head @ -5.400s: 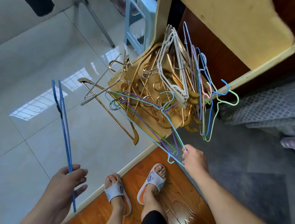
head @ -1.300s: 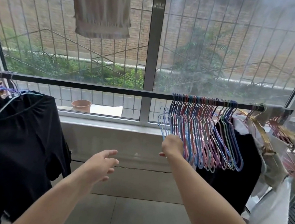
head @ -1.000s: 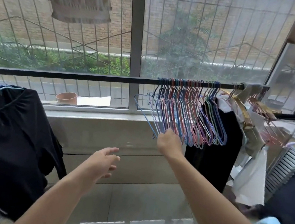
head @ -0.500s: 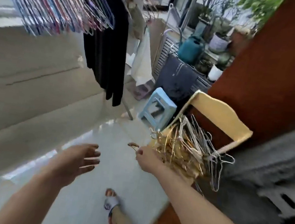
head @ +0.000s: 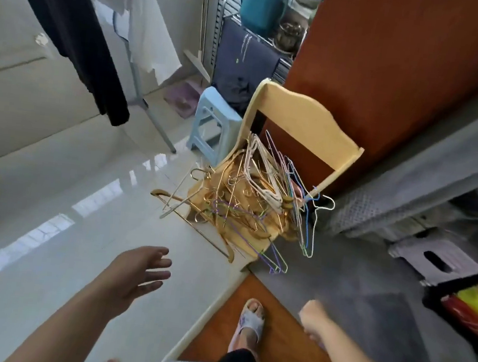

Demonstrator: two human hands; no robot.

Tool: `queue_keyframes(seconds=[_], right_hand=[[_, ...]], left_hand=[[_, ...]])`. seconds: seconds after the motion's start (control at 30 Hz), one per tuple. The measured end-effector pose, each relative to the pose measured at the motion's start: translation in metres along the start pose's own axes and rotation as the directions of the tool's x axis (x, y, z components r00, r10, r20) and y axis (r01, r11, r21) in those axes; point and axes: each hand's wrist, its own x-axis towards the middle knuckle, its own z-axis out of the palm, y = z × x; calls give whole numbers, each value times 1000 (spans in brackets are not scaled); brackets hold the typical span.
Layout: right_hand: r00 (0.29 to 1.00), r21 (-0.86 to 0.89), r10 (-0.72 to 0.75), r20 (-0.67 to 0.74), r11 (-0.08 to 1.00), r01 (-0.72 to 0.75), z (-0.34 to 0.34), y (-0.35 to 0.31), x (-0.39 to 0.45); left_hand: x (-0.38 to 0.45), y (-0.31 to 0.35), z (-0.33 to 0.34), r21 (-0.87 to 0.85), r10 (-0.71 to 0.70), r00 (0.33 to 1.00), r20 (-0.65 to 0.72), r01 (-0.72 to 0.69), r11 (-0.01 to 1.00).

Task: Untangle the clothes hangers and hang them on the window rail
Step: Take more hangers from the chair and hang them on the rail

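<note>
hands: 2, left hand (head: 135, 273), right hand (head: 313, 317) | chair (head: 304, 119): 1 | tangled hangers (head: 247, 202) on it: one heap, too knotted to count | blue stool (head: 214, 121): 1 | grey stool (head: 437, 257): 1 | watering can (head: 264, 2): 1 | hanging black garment (head: 70, 27): 1 | sandalled foot (head: 250, 319): 1

Tangled hangers (head: 247, 205) heaped on a chair (head: 304, 119)

We see gold, white and thin pastel wire hangers knotted in one pile on the pale wooden chair seat at centre. One gold hanger (head: 194, 223) juts out left over the floor; purple and green wire ones (head: 275, 259) droop off the near edge.
</note>
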Motion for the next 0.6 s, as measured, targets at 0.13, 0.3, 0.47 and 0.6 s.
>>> queue_keyframes(seconds=[0.13, 0.3, 0.47, 0.6], right_hand=[[995, -154, -83, 55, 984, 91, -43, 9, 54], [980, -168, -59, 190, 981, 92, -47, 19, 160], [970, -140, -155, 186, 973, 182, -23, -22, 252], [968, -54, -245, 46, 967, 247, 1, -56, 279]], left_hand=[[52, -26, 106, 3, -139, 988, -63, 139, 990], [117, -53, 208, 43, -263, 961, -85, 267, 963], [187, -86, 252, 65, -319, 935, -154, 331, 941], [212, -109, 259, 35, -398, 898, -186, 411, 911]])
